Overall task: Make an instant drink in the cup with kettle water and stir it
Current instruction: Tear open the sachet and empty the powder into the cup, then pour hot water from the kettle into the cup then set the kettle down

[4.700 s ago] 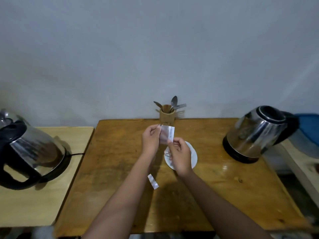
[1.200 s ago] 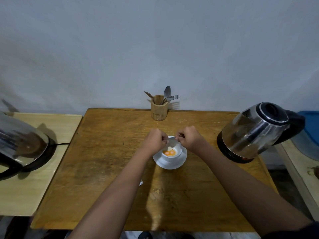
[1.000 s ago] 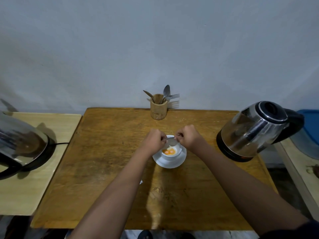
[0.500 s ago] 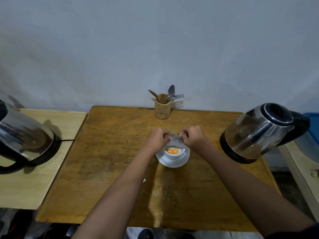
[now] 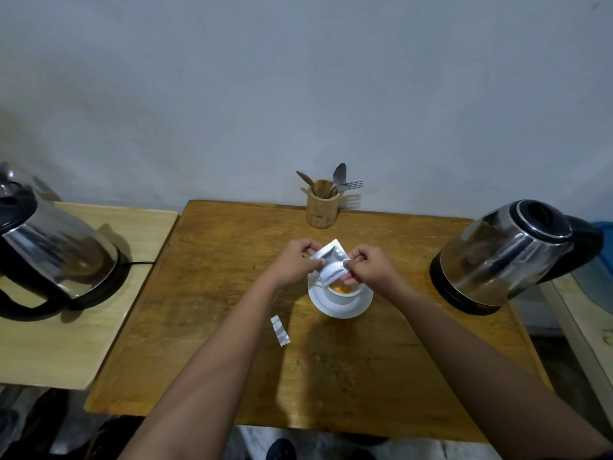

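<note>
A white cup with orange powder inside stands on a white saucer in the middle of the wooden table. Both hands pinch a silver sachet tilted over the cup: my left hand at its upper left, my right hand at its lower right. A steel kettle sits on its black base at the table's right. A wooden holder with spoons and a fork stands at the back edge.
A torn-off sachet strip lies on the table left of the saucer. A second steel kettle with a cord stands on a lighter side table at the left. A blue object shows at the far right.
The sachet, earlier held low between my fists right over the cup, is now lifted and tilted, its silver body showing. Orange powder lies in the cup throughout the recent frames.
</note>
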Action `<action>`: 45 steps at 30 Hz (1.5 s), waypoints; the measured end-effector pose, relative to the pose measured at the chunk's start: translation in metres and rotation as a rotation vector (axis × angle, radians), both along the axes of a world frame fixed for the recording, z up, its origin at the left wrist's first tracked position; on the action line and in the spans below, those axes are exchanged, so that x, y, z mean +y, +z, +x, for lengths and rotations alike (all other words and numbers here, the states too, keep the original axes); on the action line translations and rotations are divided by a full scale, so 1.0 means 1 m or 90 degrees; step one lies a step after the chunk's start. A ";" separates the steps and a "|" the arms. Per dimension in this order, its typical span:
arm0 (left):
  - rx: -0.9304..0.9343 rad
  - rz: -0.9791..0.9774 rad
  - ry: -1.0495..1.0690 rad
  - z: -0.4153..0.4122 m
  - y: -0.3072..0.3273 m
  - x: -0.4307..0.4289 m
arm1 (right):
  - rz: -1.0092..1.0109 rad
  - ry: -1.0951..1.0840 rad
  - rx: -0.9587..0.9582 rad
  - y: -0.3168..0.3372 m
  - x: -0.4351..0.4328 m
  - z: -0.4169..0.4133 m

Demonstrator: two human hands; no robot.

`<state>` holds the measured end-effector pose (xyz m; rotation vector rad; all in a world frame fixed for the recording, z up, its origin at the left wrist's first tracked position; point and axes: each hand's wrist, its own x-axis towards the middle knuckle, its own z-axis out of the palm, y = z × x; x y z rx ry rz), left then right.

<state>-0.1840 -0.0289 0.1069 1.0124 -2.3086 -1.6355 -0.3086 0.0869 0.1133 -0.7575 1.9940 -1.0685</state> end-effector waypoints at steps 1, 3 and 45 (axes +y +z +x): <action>0.003 0.004 0.011 0.007 0.001 -0.003 | 0.005 0.003 -0.031 0.001 -0.003 0.008; 0.007 0.003 0.032 0.024 -0.001 -0.009 | 0.047 0.031 -0.052 -0.001 -0.009 0.027; 0.000 -0.027 0.233 -0.017 -0.105 0.014 | -0.350 -0.656 0.378 0.077 0.121 -0.113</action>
